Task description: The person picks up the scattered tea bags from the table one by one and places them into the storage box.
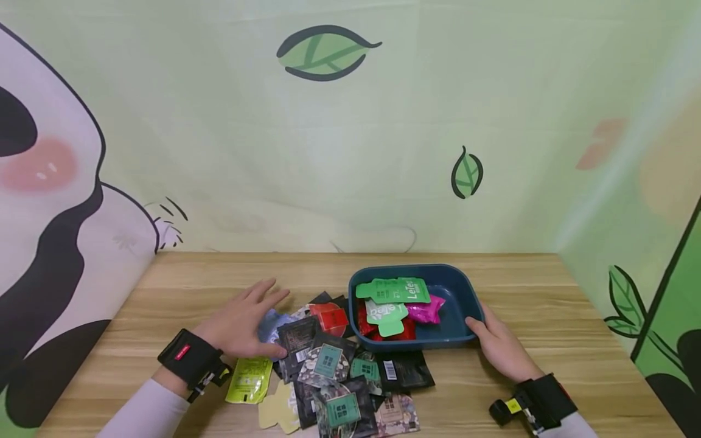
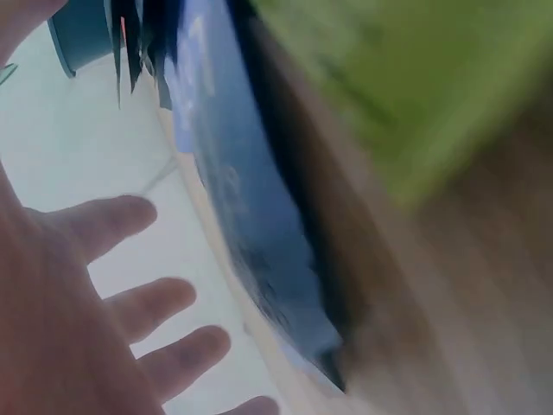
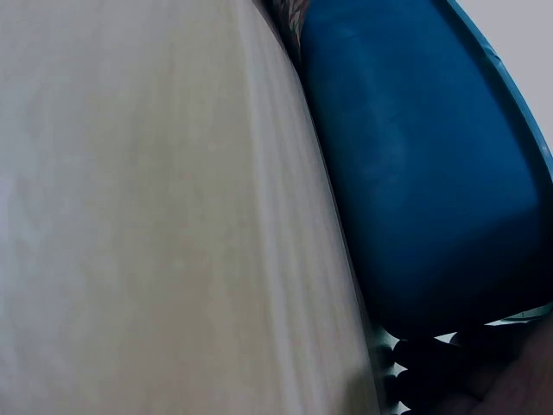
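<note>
Two hands are in view at the counter [image 1: 553, 316]. Left hand [image 1: 241, 323]: fingers extended and spread, just beside the blue packet [image 1: 272, 326] in the packet pile [image 1: 327, 363]. Right hand [image 1: 502, 347]: fingers and thumb grip the right end of the tray [image 1: 451, 316], which contains green packets [image 1: 394, 291].

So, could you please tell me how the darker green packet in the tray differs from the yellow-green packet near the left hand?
The darker green packet lies inside the blue tray, while the yellow-green packet lies on the wooden table. The darker green packet narrows to a neck at one end; the yellow-green packet is roughly rectangular. Both carry printing.
</note>
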Tool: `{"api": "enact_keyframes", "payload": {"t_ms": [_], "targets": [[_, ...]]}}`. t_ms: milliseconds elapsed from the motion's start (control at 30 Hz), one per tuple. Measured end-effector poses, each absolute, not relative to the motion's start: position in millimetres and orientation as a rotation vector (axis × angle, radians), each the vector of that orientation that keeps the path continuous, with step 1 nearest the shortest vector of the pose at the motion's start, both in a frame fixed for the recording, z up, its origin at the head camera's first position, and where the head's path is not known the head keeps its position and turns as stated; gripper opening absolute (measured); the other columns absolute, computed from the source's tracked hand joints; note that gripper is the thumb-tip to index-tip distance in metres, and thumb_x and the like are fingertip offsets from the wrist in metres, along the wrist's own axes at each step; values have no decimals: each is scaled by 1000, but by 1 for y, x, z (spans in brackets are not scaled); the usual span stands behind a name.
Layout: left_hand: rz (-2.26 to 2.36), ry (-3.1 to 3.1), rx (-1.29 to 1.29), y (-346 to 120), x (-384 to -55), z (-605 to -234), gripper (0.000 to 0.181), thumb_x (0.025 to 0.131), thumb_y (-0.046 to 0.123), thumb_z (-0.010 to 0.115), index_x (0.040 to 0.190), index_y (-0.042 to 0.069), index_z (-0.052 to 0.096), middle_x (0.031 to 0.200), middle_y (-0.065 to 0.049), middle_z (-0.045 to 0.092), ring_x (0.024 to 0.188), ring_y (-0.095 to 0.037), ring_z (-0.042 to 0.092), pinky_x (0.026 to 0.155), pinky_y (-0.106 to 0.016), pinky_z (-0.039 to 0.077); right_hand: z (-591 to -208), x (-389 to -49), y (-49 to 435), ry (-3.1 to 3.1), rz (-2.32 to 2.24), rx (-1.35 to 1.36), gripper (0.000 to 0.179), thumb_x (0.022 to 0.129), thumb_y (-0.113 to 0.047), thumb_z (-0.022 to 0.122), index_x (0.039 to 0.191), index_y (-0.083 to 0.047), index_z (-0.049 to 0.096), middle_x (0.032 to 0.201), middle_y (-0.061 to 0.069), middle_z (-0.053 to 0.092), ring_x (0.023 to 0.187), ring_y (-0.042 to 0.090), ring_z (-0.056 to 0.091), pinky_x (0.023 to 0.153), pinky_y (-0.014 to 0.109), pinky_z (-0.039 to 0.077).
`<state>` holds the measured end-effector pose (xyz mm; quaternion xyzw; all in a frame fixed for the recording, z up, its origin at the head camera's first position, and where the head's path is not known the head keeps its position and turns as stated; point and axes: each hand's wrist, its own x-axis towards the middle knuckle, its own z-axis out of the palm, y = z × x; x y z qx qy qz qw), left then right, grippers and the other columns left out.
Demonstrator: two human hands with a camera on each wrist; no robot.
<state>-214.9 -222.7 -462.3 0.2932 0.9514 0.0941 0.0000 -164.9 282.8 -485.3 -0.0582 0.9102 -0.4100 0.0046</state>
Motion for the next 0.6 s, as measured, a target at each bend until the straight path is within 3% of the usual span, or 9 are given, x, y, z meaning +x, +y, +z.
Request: {"api": "enact_keyframes", "payload": {"t_ms": [300,600], "targets": [[265,2983,940,-236,-200,-468,98,64,73,72,148,26,52,151,-12,42,129,-39,46,92,-58,45,-484,-165,283,2852,-1295,-198,67,105,-39,37,159,-2,23,158,22,32,144,40,30,112,57,25],[312,3036,914,-241,-195,-470,80,62,59,81,132,23,65,123,2,52,102,-17,51,76,-35,49,-486,-164,282,2855,-1306,-209,66,105,-38,38,159,-2,24,157,22,34,143,40,31,112,57,26]]}}
